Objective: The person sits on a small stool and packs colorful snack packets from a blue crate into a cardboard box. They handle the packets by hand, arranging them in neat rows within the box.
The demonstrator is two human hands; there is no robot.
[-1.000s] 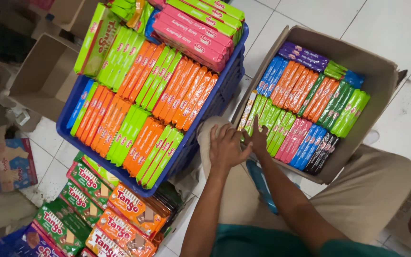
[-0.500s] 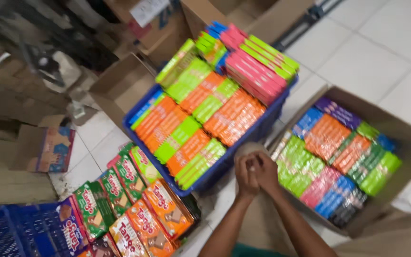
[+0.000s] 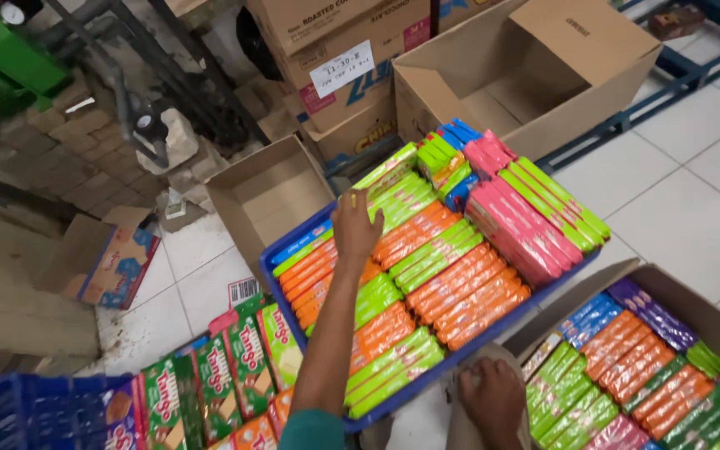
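Note:
My left hand (image 3: pixel 356 227) reaches forward into a blue crate (image 3: pixel 292 248) full of long orange, green and pink snack packs (image 3: pixel 452 275). Its fingers rest on the orange and green packs at the crate's far left side; whether they grip one is hidden. My right hand (image 3: pixel 493 400) lies low by my knee, next to the crate's near corner, fingers curled, with nothing seen in it. To the right stands a cardboard box (image 3: pixel 668 287) holding rows of green, orange, blue and purple packs (image 3: pixel 627 367).
Red and green wafer packs (image 3: pixel 243 367) lie at the lower left beside another blue crate (image 3: pixel 35 417). A small empty carton (image 3: pixel 268 196) sits behind the crate. A large open carton (image 3: pixel 543 75) and stacked boxes (image 3: pixel 335 50) stand further back on white floor tiles (image 3: pixel 685 208).
My hands were together in front of me. The left one has stretched out into the blue crate, the right stayed near my knee, and the view has swung left and up.

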